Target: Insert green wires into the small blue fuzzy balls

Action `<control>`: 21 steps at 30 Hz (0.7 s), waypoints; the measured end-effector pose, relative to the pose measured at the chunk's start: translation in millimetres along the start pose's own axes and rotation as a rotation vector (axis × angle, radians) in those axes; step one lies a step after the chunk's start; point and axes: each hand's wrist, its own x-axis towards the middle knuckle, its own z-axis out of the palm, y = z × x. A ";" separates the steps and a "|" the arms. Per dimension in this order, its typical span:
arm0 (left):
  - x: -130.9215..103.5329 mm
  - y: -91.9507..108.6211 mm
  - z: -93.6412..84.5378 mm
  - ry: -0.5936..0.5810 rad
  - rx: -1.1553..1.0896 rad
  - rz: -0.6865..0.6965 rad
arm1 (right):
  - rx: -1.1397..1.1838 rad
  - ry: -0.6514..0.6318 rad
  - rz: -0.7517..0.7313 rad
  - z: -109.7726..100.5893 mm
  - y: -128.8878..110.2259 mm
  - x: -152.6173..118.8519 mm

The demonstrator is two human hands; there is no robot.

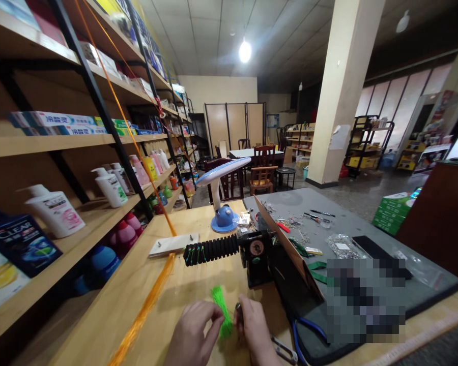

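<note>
A bright green thread bundle (216, 294) lies on the wooden tabletop in front of me. My left hand (196, 330) comes up from the bottom edge, thumb and forefinger pinched together at the bundle's left side, on its strands. Close by on the right, my right hand (254, 330) is closed around a small dark metal tool (238, 306), its kind mostly hidden by the fingers. Beyond both hands, a black ribbed cylinder (213, 249) with green-tied loops at its left end extends from a small black machine (255, 259).
Orange strands (148, 300) cross the table through a pale plate (171, 245). A blue-white lamp (223, 216) stands behind. Right are an upright brown board (290, 244), blue-handled tool (299, 338), slotted metal piece (284, 351) and grey mat (309, 203) with small parts. Shelves (53, 145) line the left.
</note>
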 end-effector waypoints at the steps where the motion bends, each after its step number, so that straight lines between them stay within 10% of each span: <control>1: 0.1 0.4 0.1 -0.005 0.001 -0.003 | 0.001 -0.005 -0.013 -0.3 -1.1 -0.6; 21: 1.1 3.0 -1.7 0.021 -0.029 0.005 | -0.081 0.012 -0.028 -5.2 -13.5 -4.0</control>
